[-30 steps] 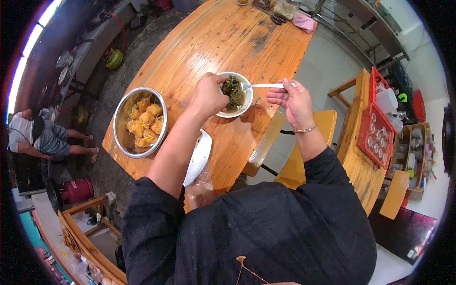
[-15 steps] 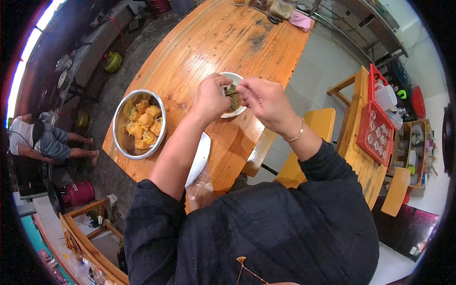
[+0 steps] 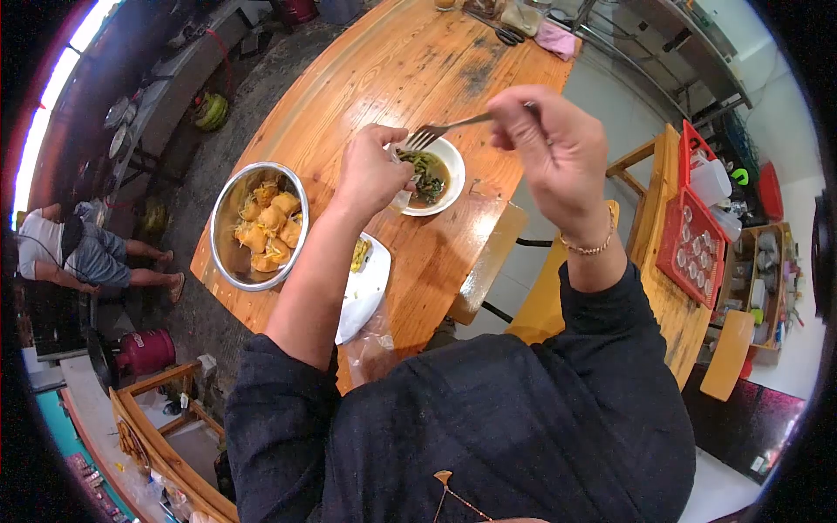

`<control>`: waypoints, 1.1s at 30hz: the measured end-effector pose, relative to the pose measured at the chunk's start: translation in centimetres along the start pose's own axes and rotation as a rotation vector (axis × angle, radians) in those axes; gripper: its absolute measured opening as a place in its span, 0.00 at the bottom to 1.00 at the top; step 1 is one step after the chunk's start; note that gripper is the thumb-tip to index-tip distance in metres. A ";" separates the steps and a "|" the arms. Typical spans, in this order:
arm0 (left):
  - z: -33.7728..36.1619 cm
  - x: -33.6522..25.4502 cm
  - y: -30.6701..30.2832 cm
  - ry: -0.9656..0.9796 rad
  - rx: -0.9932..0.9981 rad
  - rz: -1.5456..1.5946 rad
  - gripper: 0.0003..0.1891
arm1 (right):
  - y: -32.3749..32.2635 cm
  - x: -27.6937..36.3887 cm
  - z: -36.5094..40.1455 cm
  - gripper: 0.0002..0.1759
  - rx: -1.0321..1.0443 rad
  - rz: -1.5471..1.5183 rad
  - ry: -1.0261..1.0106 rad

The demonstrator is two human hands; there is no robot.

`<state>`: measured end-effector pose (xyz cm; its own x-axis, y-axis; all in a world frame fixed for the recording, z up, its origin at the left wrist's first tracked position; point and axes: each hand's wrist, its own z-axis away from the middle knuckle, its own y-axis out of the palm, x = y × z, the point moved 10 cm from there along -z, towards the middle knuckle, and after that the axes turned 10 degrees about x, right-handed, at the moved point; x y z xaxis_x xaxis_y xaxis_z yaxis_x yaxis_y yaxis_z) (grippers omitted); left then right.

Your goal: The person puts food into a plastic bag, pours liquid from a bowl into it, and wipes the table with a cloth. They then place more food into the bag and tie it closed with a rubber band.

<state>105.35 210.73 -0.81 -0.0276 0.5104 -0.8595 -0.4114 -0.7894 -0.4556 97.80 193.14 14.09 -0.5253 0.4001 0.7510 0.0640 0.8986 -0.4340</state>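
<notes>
My right hand (image 3: 558,148) is closed around the handle of a fork (image 3: 458,125), raised above and to the right of a white bowl (image 3: 458,163). The tines point left, over the bowl's far rim. Dark green chopped leaves (image 3: 427,179) lie in brown liquid inside the bowl. At the bowl's left side, my left hand (image 3: 375,170) has its fingers closed on what looks like a clear plastic bag (image 3: 402,199), partly hidden by the hand. Left of my forearm stands a steel bowl (image 3: 220,253) of golden fried pieces (image 3: 272,218) with pale shreds.
A white plate (image 3: 370,301) with yellow-green bits lies near my left forearm, above clear plastic (image 3: 370,344). Scissors (image 3: 509,36) and a pink cloth (image 3: 555,39) are at the wooden table's far end. A red crate (image 3: 689,253) stands right. Another person (image 3: 96,253) is at left.
My right hand has lifted away from the bowl, up and to the right, with the fork now showing. My left hand has shifted slightly left, uncovering the leaves and liquid.
</notes>
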 end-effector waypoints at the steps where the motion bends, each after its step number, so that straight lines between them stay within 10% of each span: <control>1: 0.2 0.1 -0.1 -0.046 0.006 0.046 0.23 | -0.9 -0.8 0.2 0.11 -0.085 0.011 0.025; 17: 0.2 -0.5 -1.5 -0.016 0.018 0.059 0.25 | 8.4 -26.1 7.5 0.14 -0.116 -0.532 0.785; 33: 0.5 0.1 -1.8 -0.031 -0.033 -0.107 0.24 | 5.9 -26.1 10.9 0.12 -0.246 -0.830 0.970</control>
<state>105.65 212.35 0.05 -0.0134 0.6021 -0.7983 -0.3833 -0.7405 -0.5520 102.68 186.08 -13.47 0.3352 -0.4148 0.8459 0.2249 0.9071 0.3557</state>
